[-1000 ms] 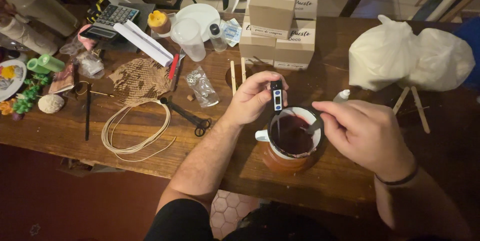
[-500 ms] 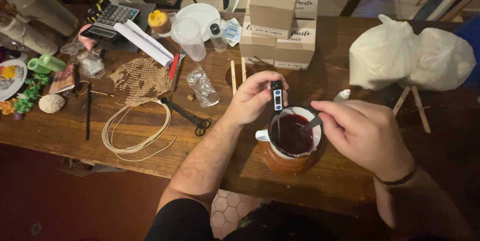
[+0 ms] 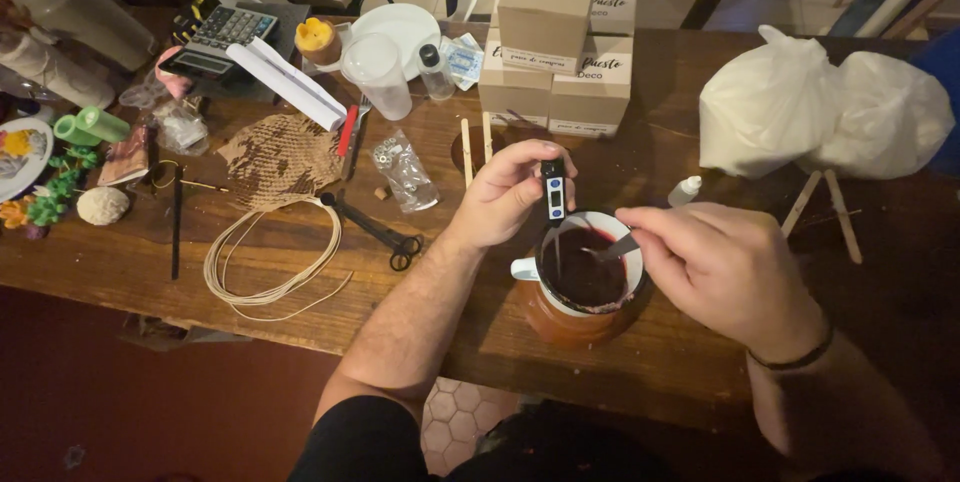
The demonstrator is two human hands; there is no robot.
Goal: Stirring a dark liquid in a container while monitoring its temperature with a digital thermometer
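Observation:
A white pitcher point(image 3: 524, 269) with dark red liquid point(image 3: 583, 272) in it stands near the front edge of the wooden table point(image 3: 250, 262). My left hand point(image 3: 505, 198) holds a black probe thermometer point(image 3: 553, 192) upright over the pitcher's left rim, with its stem in the liquid. My right hand point(image 3: 725, 262) grips a thin metal utensil point(image 3: 612, 249) whose tip dips into the liquid from the right.
Stacked cardboard boxes point(image 3: 548, 32) stand behind the pitcher, two white plastic bags point(image 3: 820, 107) at right. Black scissors point(image 3: 385, 232), a coil of cord point(image 3: 270, 257), honeycomb paper point(image 3: 285, 157), a clear cup point(image 3: 378, 72), a calculator point(image 3: 220, 37) and wooden sticks point(image 3: 476, 147) lie to the left.
My right hand has shifted slightly with the utensil in the liquid. My left hand keeps the thermometer in place.

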